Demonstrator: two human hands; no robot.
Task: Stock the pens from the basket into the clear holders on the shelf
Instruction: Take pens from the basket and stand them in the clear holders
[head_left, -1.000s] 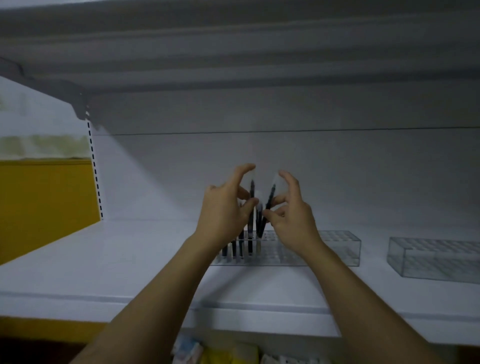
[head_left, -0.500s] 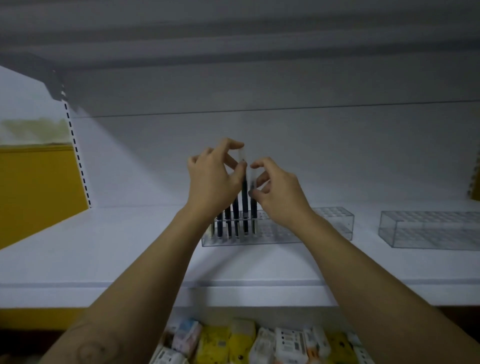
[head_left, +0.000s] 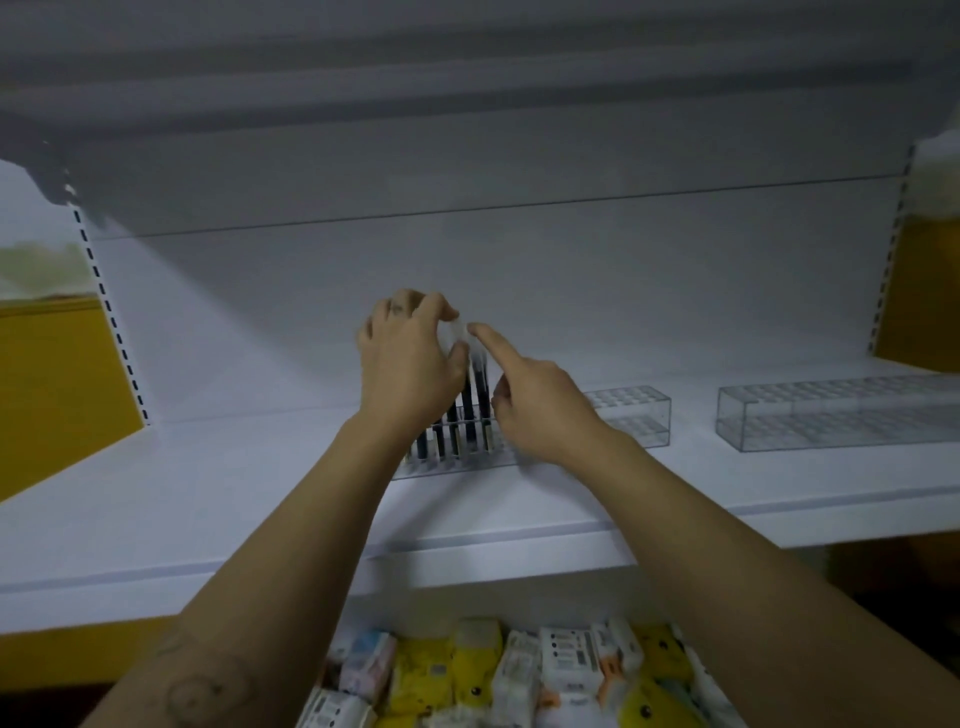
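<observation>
Left hand (head_left: 410, 364) curls over the tops of the dark pens (head_left: 470, 410), thumb and fingers pinching a clear cap. Right hand (head_left: 540, 405) grips nothing: index finger straight, tip at that cap, other fingers loosely curled. Pens stand upright in the left end of my clear holder (head_left: 631, 415), mid shelf (head_left: 208, 493); second holder (head_left: 831, 415) near the shelf's right edge.

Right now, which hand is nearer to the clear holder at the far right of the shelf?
The right hand. It is at the pens, left of that holder; the left hand is even farther left.
</observation>
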